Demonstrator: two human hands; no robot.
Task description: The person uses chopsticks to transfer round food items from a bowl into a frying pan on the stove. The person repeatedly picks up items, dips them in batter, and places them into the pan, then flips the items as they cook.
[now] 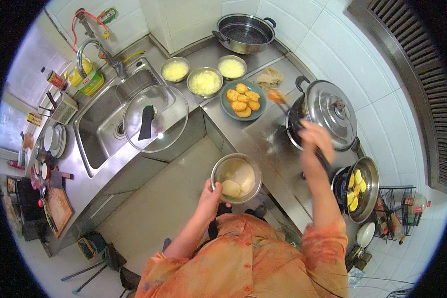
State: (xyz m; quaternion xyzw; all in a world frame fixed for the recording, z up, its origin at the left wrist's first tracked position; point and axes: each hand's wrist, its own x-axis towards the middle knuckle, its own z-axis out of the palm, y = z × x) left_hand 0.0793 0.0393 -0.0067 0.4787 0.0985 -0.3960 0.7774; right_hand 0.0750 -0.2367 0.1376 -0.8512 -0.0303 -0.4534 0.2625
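Note:
My left hand grips the rim of a steel bowl that has pale round pieces in it. My right hand, blurred, is closed around the dark handle of a utensil. Its far end, a blurred slotted spatula or similar, carries a browned piece to the right of a blue-green plate. On that plate lie several golden-brown fried patties. Right of my right forearm, a frying pan on the stove holds several yellow pieces.
A large lidded pot stands beyond my right hand. Three steel bowls of pale yellow shreds and a steamer pot stand farther back. A cloth lies beside the plate. A glass lid overlaps the counter edge near the sink.

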